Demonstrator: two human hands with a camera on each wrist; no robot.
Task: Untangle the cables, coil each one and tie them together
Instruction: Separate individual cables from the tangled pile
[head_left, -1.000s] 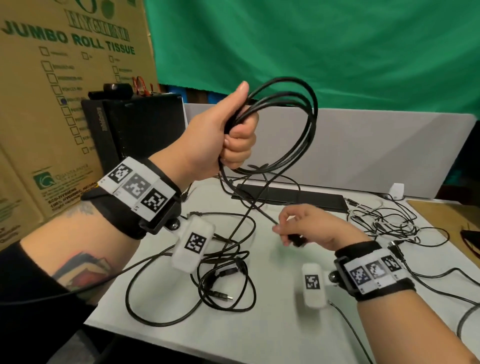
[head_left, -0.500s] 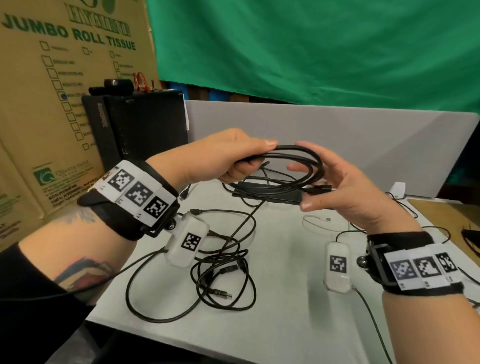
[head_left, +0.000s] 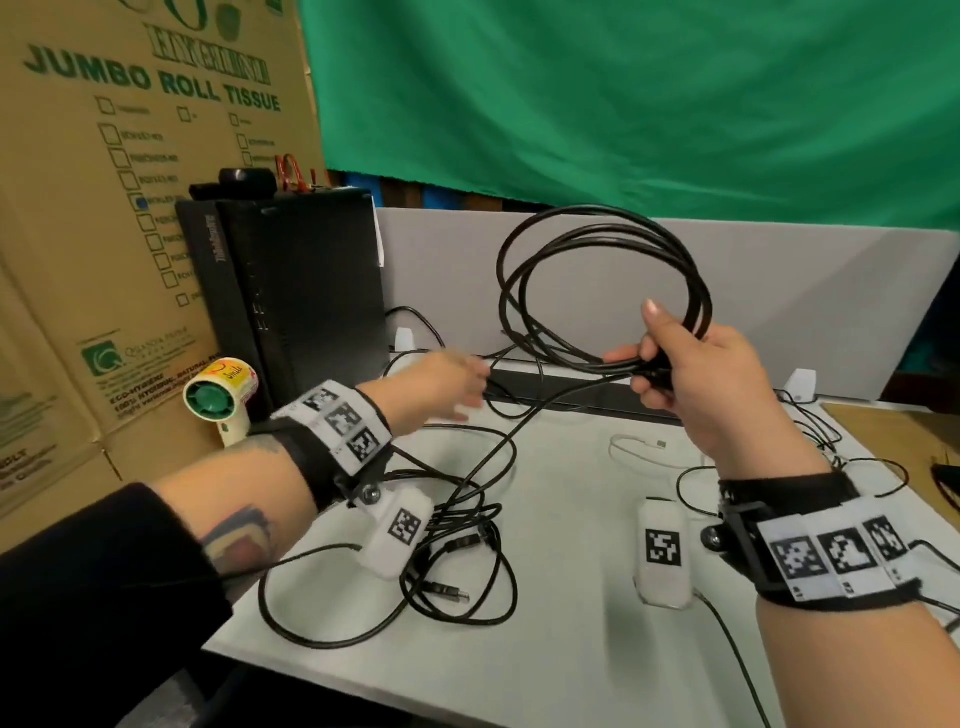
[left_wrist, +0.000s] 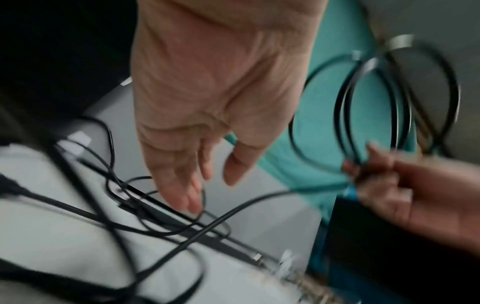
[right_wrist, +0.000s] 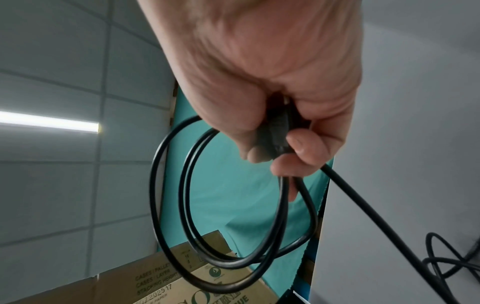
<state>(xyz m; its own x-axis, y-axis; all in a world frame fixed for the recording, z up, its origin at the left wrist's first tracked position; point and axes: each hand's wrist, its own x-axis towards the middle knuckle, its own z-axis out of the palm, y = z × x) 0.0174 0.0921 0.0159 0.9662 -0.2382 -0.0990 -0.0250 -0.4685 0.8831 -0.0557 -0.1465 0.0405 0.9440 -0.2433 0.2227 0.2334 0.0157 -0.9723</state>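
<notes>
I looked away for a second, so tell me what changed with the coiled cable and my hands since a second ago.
The coiled black cable passed from the left hand to the right hand, which now grips it, raised. The left hand let go and dropped, open, toward the loose cables on the table. That tangle stayed put.

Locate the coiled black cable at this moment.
In the head view the coiled black cable is gripped by the right hand, raised above the table before the grey partition.
</notes>
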